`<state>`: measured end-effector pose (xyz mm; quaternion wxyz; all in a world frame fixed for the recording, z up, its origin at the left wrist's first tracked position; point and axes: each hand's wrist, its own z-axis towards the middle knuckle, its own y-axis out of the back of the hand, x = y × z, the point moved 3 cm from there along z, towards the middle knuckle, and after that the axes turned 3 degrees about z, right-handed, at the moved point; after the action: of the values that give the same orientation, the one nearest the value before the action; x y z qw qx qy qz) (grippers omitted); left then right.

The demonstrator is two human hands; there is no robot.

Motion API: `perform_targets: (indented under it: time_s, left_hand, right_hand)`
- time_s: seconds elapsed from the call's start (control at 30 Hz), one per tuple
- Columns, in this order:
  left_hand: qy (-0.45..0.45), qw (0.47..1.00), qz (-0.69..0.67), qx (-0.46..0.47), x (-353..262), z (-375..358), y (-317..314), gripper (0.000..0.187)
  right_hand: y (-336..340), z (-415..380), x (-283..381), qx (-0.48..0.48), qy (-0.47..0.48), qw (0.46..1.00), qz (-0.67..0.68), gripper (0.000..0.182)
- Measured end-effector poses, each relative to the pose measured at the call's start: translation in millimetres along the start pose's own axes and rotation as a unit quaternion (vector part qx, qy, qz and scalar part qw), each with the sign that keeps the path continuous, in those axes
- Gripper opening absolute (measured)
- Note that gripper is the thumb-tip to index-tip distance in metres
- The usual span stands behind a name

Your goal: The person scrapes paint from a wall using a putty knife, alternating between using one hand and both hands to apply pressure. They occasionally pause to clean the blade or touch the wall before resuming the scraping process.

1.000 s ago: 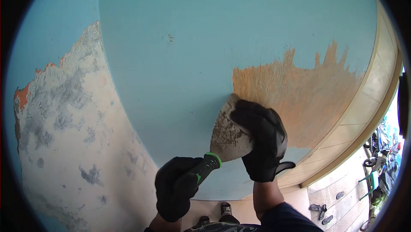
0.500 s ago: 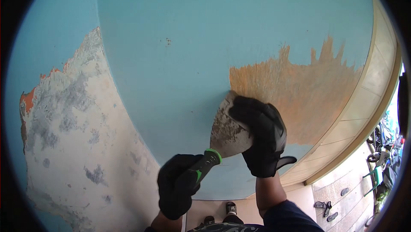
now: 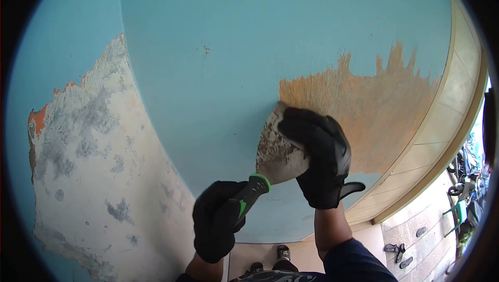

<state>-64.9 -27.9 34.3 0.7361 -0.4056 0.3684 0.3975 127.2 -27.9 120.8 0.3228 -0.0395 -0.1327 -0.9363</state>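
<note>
My gloved left hand point(image 3: 214, 225) is closed round the black and green handle of a paint scraper point(image 3: 275, 144). Its wide blade is smeared with grey and brown residue and tilts upward against the blue wall point(image 3: 208, 89). My right hand point(image 3: 323, 149), also in a black glove, is closed against the blade's right side, its fingers pressed together over the metal. The blade's top corner lies at the lower left edge of a bare orange-brown patch point(image 3: 379, 118) in the paint. My right fingers hide the blade's right edge.
Left of the corner, another wall section has a large whitish stripped area point(image 3: 88, 162) with grey stains. Beige tile trim point(image 3: 426, 147) borders the wall on the right. Dark sandals point(image 3: 397, 251) lie on the floor, with parked motorbikes point(image 3: 468, 188) beyond.
Both hands and the scraper have shifted slightly upward along the wall. The grip of each hand looks the same.
</note>
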Motion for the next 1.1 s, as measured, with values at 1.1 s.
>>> perform_targets:
  time_s: [1.1]
  left_hand:
    - [0.057,0.997,-0.056,0.001,4,0,-4,0.025]
  right_hand:
    - [6,9,0,0.007,0.045,0.999,-0.003,0.025]
